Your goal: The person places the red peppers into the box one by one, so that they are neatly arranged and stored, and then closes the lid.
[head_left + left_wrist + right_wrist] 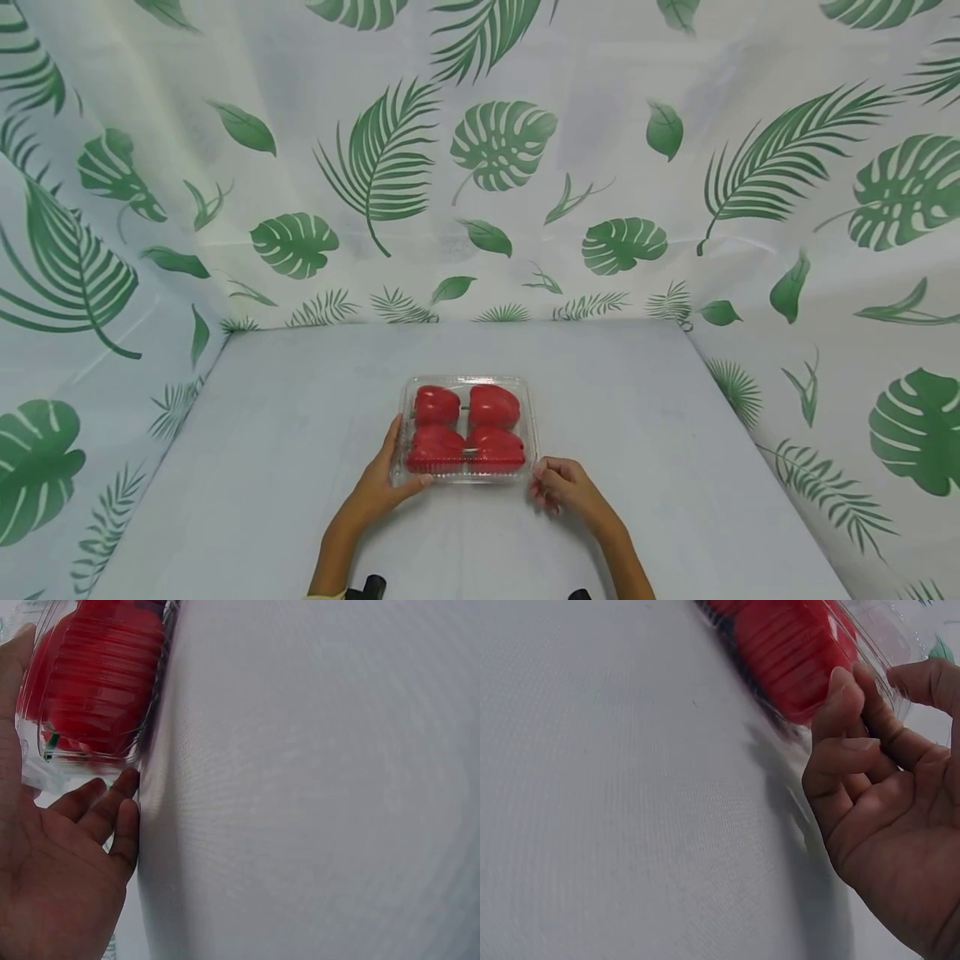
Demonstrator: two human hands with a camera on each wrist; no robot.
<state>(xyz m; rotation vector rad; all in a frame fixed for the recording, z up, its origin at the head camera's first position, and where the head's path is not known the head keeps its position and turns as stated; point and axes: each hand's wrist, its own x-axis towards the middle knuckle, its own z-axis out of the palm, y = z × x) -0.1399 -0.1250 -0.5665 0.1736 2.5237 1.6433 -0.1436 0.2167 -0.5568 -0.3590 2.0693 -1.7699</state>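
Observation:
A clear plastic clamshell container [467, 380] sits on the table with several red bell peppers [495, 407] inside. My left hand [378, 492] rests at its near left corner, fingers extended along the left side and thumb at the front edge. In the left wrist view the palm faces the container and the peppers [105, 682] show through its ribbed wall. At the near right corner my right hand [568, 490] pinches the rim between thumb and forefinger. Its other fingers are curled in the right wrist view, beside the ribbed wall over the peppers [791, 660].
A pale white cloth covers the table [285, 400] around the container. White curtains [465, 250] with green leaf prints hang behind the table and on both sides. Dark wrist mounts [367, 587] show at the bottom edge.

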